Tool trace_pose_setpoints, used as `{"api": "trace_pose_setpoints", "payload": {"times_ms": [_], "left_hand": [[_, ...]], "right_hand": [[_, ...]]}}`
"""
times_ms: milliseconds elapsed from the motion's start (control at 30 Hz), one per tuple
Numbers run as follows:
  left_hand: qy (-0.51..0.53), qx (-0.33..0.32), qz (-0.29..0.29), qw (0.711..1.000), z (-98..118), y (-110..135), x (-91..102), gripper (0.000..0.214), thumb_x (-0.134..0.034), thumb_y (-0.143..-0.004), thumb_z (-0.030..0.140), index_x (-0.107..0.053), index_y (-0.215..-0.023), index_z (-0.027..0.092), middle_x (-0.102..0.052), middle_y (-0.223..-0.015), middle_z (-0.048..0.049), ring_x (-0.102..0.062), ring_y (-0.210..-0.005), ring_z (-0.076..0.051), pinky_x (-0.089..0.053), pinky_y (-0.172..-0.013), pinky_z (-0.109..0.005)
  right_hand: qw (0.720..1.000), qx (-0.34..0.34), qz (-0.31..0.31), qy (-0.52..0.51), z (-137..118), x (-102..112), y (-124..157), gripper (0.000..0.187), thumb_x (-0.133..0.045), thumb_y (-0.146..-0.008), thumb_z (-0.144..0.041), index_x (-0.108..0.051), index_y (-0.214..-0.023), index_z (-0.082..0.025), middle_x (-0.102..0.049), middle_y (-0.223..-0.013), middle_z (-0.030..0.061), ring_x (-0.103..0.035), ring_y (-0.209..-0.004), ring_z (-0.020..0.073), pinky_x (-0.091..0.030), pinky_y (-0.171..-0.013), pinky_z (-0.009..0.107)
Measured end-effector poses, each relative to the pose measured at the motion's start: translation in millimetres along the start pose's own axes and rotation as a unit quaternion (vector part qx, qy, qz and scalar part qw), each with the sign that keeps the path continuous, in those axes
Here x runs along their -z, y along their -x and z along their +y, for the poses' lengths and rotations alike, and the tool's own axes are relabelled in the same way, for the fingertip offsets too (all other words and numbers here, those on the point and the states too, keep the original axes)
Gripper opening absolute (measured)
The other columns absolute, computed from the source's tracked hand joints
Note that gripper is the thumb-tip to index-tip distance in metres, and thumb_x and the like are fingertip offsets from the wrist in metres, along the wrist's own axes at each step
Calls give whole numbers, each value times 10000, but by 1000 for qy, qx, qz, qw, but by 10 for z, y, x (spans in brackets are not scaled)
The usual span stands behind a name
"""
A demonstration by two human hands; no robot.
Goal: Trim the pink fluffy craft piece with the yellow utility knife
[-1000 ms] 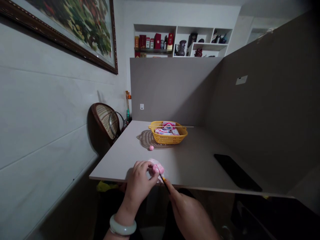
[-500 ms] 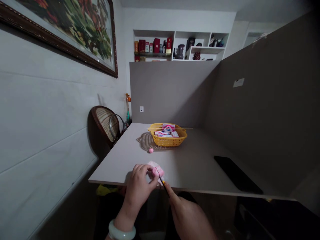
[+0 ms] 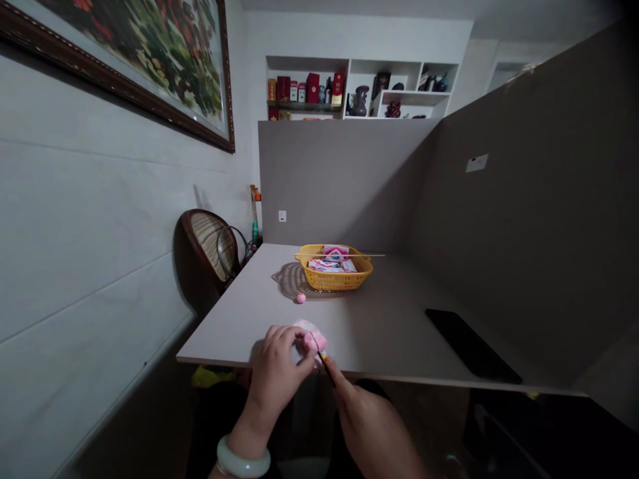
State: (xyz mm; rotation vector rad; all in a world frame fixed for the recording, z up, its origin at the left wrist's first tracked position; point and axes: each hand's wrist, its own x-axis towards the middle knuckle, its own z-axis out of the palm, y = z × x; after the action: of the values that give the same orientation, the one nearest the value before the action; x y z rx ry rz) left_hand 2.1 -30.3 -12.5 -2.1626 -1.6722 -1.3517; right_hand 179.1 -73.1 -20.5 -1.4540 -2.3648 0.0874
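My left hand (image 3: pixel 278 370), with a pale bangle on the wrist, is closed on a small pink lump (image 3: pixel 315 340) at the near edge of the grey table (image 3: pixel 384 326). My right hand (image 3: pixel 367 419) pinches a thin dark tool with a yellow part (image 3: pixel 325 362), its tip against the pink lump. A little pink ball (image 3: pixel 300 298) lies farther back on the table.
A yellow basket (image 3: pixel 333 279) with packets and a thin stick across its rim stands at the back of the table. A black flat phone (image 3: pixel 466 344) lies at the right. Grey partitions close off the back and right. A wooden chair (image 3: pixel 207 249) stands left.
Both hands stay at the pink lump with only slight shifts. The camera has tilted a little.
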Motion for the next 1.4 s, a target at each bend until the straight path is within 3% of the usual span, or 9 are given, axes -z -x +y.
{"api": "trace_pose_setpoints", "payload": {"times_ms": [233, 433, 633, 900, 1133, 1400], "left_hand": [[-2, 8, 1, 1000, 6, 10, -5, 93, -656, -801, 229, -616, -884, 227, -678, -913, -24, -610, -908, -216, -496, -786, -345], [-5, 4, 5, 1000, 2, 11, -14, 64, -638, -811, 239, -614, -868, 221, -676, -885, -26, -600, -892, -210, -485, -777, -344], [3, 9, 12, 1000, 0, -7, -38, 68, -644, -804, 229, -609, -861, 217, -673, -887, -36, -603, -901, -218, -498, -784, -354], [11, 6, 12, 1000, -21, 8, -39, 68, -644, -811, 222, -602, -865, 218, -667, -874, -26, -603, -897, -213, -497, -792, -348], [-1, 4, 18, 1000, -22, 0, -38, 84, -657, -810, 224, -612, -880, 223, -676, -894, -27, -609, -908, -219, -502, -799, -348], [-16, -3, -6, 1000, 11, -20, -3, 134, -648, -807, 205, -611, -933, 231, -687, -953, -17, -608, -942, -219, -493, -807, -340]], "right_hand": [[1000, 5, 0, -21, 44, 30, 77, 633, -263, -855, -40, -426, -1465, -90, -771, -853, 112, -740, -737, 192, -552, -691, 245], [1000, 10, -24, -17, 89, 107, 253, 604, -306, -865, -79, -441, -1454, -91, -769, -802, 105, -733, -648, 211, -554, -588, 255], [999, -16, 31, -3, -61, 90, 12, 633, -289, -850, -19, -472, -1444, -142, -761, -717, 91, -705, -563, 180, -527, -567, 222], [999, -2, -43, 28, 12, 126, 165, 643, -329, -836, -32, -420, -1468, -104, -766, -799, 100, -733, -656, 228, -536, -557, 265], [1000, -12, -12, 2, -56, 50, -41, 660, -300, -848, 18, -379, -1491, -109, -765, -849, 121, -739, -724, 219, -541, -646, 268], [999, 0, 19, -34, 54, -9, -1, 626, -309, -852, -2, -446, -1453, -108, -773, -862, 120, -744, -759, 195, -546, -669, 238]]}}
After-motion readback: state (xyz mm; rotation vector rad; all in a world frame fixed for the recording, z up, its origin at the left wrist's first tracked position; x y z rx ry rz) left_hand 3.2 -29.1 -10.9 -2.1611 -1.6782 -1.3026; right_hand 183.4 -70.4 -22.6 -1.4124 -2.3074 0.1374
